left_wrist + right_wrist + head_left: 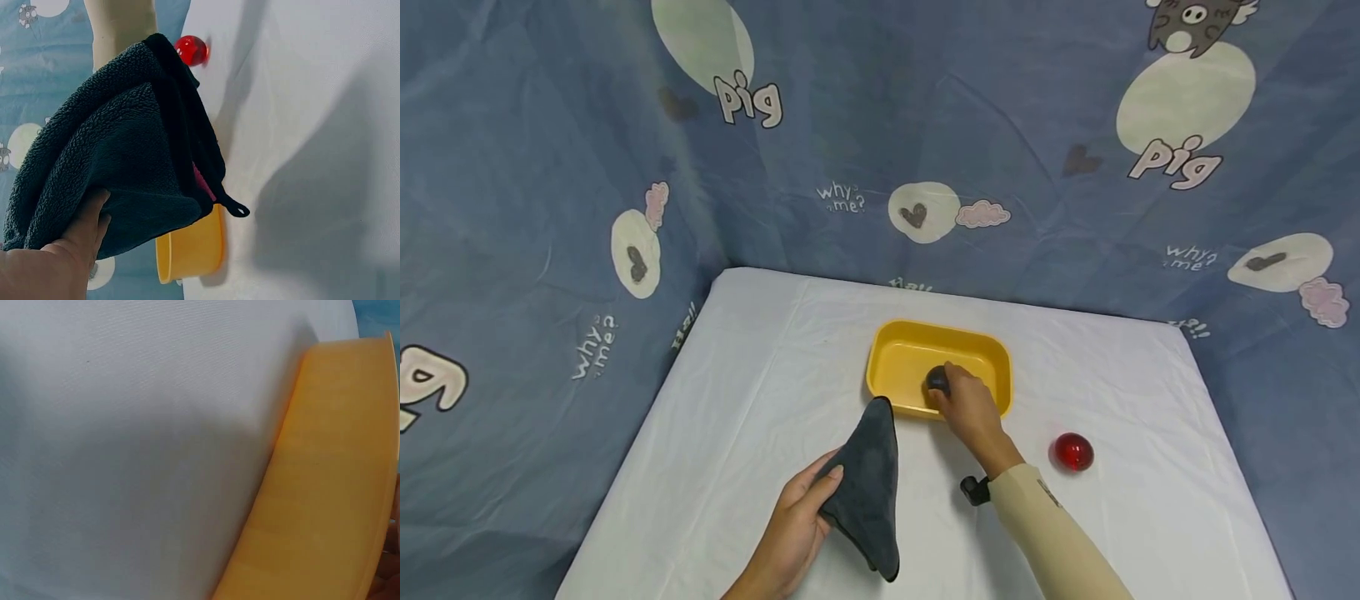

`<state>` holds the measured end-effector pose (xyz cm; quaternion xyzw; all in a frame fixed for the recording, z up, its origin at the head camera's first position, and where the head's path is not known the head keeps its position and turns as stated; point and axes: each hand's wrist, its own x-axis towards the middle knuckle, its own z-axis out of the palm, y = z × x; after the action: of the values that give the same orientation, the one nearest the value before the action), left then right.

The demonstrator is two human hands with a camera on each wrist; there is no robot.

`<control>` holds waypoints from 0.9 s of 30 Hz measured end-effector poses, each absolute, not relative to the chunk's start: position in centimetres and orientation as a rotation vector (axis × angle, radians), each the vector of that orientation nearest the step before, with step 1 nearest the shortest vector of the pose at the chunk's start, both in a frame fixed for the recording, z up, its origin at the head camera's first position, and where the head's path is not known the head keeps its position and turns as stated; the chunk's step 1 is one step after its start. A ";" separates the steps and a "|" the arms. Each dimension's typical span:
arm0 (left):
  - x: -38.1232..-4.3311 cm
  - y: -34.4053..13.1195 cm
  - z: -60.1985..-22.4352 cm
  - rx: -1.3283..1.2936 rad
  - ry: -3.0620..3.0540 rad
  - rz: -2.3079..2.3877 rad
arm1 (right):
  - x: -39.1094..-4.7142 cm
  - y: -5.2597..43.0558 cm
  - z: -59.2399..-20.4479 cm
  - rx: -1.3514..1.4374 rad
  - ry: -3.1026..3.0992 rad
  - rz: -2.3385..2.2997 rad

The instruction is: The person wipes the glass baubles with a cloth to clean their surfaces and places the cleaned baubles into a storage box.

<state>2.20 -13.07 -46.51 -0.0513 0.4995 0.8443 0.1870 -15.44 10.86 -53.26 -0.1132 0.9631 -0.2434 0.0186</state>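
Observation:
My left hand [797,521] grips a folded dark grey-green towel [867,492] by its left side, thumb on top. In the left wrist view the towel [125,144] looks fluffy, with a black border, a small hanging loop and a bit of pink inside. Over the yellow tray [891,354], my right hand [967,404] reaches in across the near rim. Its fingers hold a dark round object [937,379], mostly hidden by the hand. The right wrist view shows the tray's outer wall [319,469], with only parts of the fingers [392,540] behind its rim.
A shiny red ball [1072,452] lies on the white-covered table [760,375], right of the right forearm. A small black device [975,490] juts out at the right wrist. Blue printed cloth [820,150] hangs behind and beside the table.

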 end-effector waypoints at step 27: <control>2.2 -12.4 -46.5 -0.241 1.389 2.373 | -15.6 11.8 -52.8 -0.230 2.902 -0.788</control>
<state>2.22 -12.39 -46.47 -0.0857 0.4940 0.8442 0.1894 -15.62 11.82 -52.79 -0.0761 0.9604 -0.2607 0.0627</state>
